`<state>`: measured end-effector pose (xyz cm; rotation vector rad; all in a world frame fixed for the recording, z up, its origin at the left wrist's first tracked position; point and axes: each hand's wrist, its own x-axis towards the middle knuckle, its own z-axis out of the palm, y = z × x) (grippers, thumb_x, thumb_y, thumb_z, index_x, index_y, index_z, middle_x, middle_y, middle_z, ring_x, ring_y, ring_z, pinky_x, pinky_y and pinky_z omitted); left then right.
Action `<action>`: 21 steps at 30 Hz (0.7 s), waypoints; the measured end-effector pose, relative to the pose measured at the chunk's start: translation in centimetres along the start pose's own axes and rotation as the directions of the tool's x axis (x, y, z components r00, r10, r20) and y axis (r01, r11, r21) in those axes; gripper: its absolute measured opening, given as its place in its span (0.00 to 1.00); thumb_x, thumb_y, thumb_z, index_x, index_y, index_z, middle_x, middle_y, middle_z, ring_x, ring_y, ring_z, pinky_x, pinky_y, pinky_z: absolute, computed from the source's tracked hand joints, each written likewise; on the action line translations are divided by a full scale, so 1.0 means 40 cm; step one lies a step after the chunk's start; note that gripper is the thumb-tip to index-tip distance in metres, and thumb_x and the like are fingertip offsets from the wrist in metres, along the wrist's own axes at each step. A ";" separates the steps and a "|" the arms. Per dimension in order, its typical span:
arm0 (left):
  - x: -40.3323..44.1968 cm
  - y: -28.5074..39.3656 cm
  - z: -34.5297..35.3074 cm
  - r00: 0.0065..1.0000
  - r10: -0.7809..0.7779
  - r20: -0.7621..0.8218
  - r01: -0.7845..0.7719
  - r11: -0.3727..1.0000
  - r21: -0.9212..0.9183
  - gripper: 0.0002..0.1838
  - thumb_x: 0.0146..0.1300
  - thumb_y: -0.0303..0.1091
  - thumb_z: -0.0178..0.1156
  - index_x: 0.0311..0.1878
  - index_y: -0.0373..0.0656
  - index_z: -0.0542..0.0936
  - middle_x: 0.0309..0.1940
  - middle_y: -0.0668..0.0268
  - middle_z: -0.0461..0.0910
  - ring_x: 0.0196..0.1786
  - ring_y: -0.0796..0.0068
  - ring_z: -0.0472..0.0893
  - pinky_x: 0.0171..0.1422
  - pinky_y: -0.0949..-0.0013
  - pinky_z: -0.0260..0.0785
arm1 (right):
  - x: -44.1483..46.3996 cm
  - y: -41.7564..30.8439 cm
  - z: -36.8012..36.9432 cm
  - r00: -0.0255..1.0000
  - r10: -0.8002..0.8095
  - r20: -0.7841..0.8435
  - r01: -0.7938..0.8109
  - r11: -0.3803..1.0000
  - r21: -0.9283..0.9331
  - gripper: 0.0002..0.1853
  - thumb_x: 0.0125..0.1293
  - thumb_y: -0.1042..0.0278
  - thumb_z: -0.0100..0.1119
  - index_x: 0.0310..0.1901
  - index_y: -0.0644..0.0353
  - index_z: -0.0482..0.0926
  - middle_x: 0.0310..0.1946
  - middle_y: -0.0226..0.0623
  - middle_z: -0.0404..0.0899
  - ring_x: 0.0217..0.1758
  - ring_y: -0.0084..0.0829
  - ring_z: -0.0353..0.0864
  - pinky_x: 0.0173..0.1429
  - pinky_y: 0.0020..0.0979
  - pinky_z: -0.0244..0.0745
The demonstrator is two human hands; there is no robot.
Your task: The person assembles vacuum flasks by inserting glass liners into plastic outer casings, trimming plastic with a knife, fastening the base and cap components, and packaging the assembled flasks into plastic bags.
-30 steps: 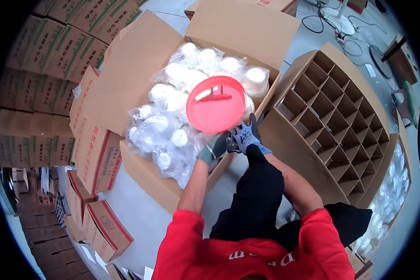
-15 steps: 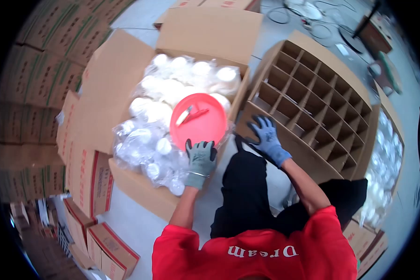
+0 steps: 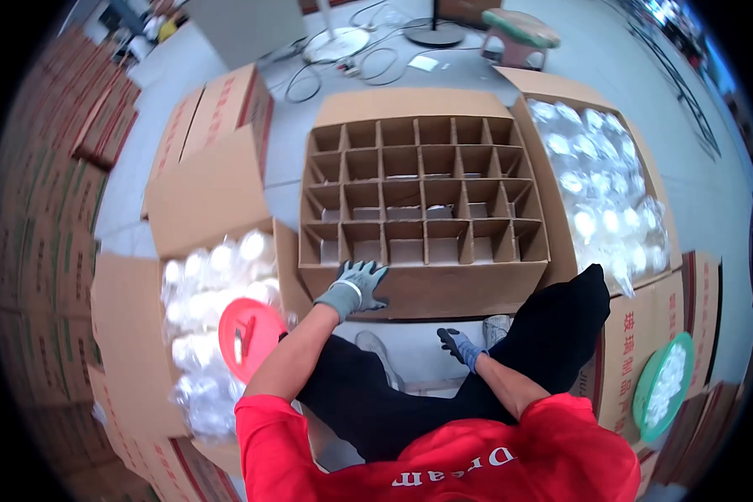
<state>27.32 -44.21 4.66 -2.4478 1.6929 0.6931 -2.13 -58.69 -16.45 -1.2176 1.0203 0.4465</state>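
Observation:
My left hand (image 3: 356, 289), in a grey-green glove, lies with fingers spread at the front wall of a divided carton (image 3: 427, 289). The fingertips are by its top edge. Cardboard partitions split this carton into several square cells, with no bottles visible in them. My right hand (image 3: 462, 346), in a blue-grey glove with dark fingertips, hovers between my knees in front of the carton. Its fingers are stretched out and nothing shows in them. Left of me, a red round tray (image 3: 263, 325) holds a red tool and a small pale item, on top of plastic-wrapped white-looking containers (image 3: 197, 305).
An open carton of wrapped clear glassware (image 3: 590, 180) stands right of the divided carton. A green basin (image 3: 676, 356) of small white pieces sits at the right on a closed carton (image 3: 640, 335). Behind are cables, a stool (image 3: 520, 38) and stand bases; stacked cartons (image 3: 50, 192) line the left.
The view has swung right, centring the divided carton. My left hand has left the red tray for the carton's front wall. My right hand has drawn back from the carton to between my knees.

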 end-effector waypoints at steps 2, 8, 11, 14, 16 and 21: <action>0.054 -0.012 0.005 0.998 -0.048 -0.044 0.053 0.992 0.116 0.44 0.53 0.60 0.65 0.69 0.47 0.64 0.61 0.57 0.69 0.66 0.53 0.67 0.73 0.44 0.50 | 0.018 0.028 -0.032 0.984 0.172 0.046 -0.177 0.978 0.109 0.35 0.61 0.32 0.54 0.59 0.52 0.72 0.49 0.34 0.77 0.50 0.34 0.76 0.47 0.43 0.68; 0.229 0.047 0.163 0.997 -0.057 -0.059 0.058 0.998 0.017 0.31 0.53 0.54 0.67 0.59 0.53 0.75 0.53 0.61 0.78 0.58 0.58 0.76 0.68 0.47 0.59 | 0.045 0.022 -0.152 0.950 0.272 0.153 -0.310 0.875 0.371 0.39 0.60 0.29 0.54 0.67 0.46 0.65 0.64 0.39 0.67 0.64 0.41 0.70 0.59 0.54 0.63; 0.287 0.041 0.246 0.956 -0.253 -0.148 0.238 0.965 -0.114 0.20 0.54 0.53 0.66 0.47 0.54 0.80 0.43 0.65 0.83 0.49 0.60 0.81 0.58 0.52 0.68 | 0.035 -0.027 -0.162 0.970 0.191 0.151 -0.243 0.822 0.516 0.47 0.57 0.25 0.55 0.70 0.47 0.58 0.68 0.41 0.62 0.68 0.43 0.65 0.64 0.60 0.61; 0.282 0.041 0.093 0.954 -0.193 -0.231 0.162 0.976 -0.143 0.14 0.56 0.51 0.65 0.38 0.53 0.82 0.35 0.65 0.84 0.42 0.60 0.83 0.49 0.56 0.71 | -0.008 -0.043 -0.138 0.981 0.116 0.153 -0.187 0.754 0.630 0.48 0.57 0.27 0.57 0.72 0.48 0.55 0.69 0.41 0.59 0.69 0.44 0.65 0.62 0.60 0.64; 0.255 0.053 -0.056 0.883 -0.159 -0.441 0.092 0.981 -0.169 0.14 0.57 0.49 0.65 0.36 0.50 0.82 0.34 0.62 0.84 0.40 0.61 0.83 0.46 0.58 0.72 | 0.056 0.016 -0.099 0.960 -0.187 0.209 0.045 0.837 0.546 0.40 0.61 0.32 0.57 0.71 0.38 0.57 0.71 0.34 0.56 0.69 0.43 0.63 0.59 0.61 0.67; 0.228 0.022 -0.379 0.756 -0.251 -0.604 -0.042 0.903 -0.427 0.11 0.57 0.41 0.68 0.34 0.43 0.84 0.30 0.59 0.85 0.33 0.60 0.85 0.39 0.59 0.74 | 0.105 -0.161 -0.005 0.790 -0.576 0.212 0.385 0.734 0.560 0.41 0.64 0.33 0.54 0.73 0.40 0.54 0.72 0.28 0.54 0.70 0.43 0.61 0.59 0.63 0.68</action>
